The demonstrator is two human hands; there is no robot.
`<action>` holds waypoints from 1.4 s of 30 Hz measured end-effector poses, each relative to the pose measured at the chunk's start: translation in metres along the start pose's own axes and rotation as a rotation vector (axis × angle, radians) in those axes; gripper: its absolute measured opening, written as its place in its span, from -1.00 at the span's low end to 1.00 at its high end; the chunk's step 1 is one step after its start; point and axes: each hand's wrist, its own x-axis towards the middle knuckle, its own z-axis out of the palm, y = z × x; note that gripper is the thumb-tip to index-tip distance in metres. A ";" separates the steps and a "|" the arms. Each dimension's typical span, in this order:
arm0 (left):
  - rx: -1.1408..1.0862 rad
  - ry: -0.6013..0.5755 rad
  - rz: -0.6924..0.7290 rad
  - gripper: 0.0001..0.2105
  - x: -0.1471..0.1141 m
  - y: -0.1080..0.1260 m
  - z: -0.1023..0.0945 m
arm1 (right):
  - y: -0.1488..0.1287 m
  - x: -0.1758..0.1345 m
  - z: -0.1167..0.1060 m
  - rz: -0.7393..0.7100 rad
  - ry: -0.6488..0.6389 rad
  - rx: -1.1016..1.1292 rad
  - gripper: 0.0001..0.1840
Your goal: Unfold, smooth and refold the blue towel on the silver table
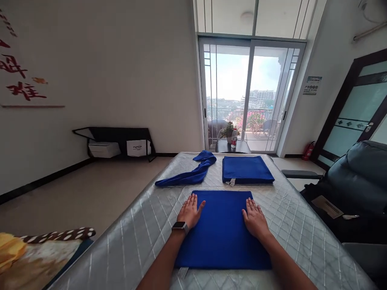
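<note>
A blue cloth [223,233], folded into a flat rectangle, lies in front of me on the quilted silvery mattress [145,225]. My left hand [190,211] rests flat on its left edge, fingers stretched out and thumb apart, with a watch on the wrist. On the cloth's right edge lies my right hand [254,217], also flat with fingers extended. A white tag sticks out at the near left corner. Farther back on the right sits a stack of folded blue cloth [248,168], tag showing. To its left is a loose, twisted blue cloth [193,173].
Beyond the mattress stands a small dark table [232,147] with a bottle [234,139] and a potted plant [228,131], before glass sliding doors. A black armchair [359,173] is on the right. Patterned bedding [51,253] lies at the lower left.
</note>
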 end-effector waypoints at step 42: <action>-0.058 0.067 0.339 -0.40 -0.007 0.141 0.006 | 0.012 0.046 -0.008 0.002 0.067 0.087 -0.30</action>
